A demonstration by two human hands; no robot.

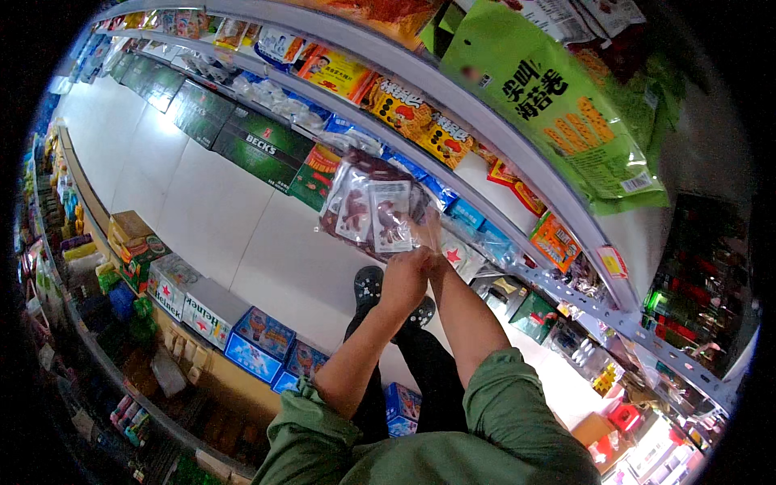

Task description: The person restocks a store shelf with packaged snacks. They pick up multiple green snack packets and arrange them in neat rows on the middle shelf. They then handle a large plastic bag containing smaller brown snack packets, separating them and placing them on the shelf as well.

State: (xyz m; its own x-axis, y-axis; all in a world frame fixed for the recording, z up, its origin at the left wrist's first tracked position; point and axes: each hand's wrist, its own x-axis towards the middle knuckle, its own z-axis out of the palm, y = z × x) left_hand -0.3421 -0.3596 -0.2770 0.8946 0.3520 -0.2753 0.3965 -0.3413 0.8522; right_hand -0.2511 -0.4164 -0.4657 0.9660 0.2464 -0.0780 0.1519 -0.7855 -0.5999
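Note:
Both my hands meet at the near corner of a clear plastic bag (391, 209) that holds several small packets with printed labels and dark reddish-brown parts. My left hand (405, 276) grips the bag's gathered edge. Close against it, my right hand (431, 239) is at the same corner, partly blurred and covered by shiny film. The bag hangs over the aisle floor, beside the lower shelf. A green snack bag (545, 115) lies on the upper shelf to the right.
Shelves with a metal edge (485, 109) curve along the right, filled with snack packets. Green beer cartons (260, 145) line the floor below them. Across the tiled aisle (206, 194), more cartons (206, 309) stand by another shelf. My shoes are on the floor below my hands.

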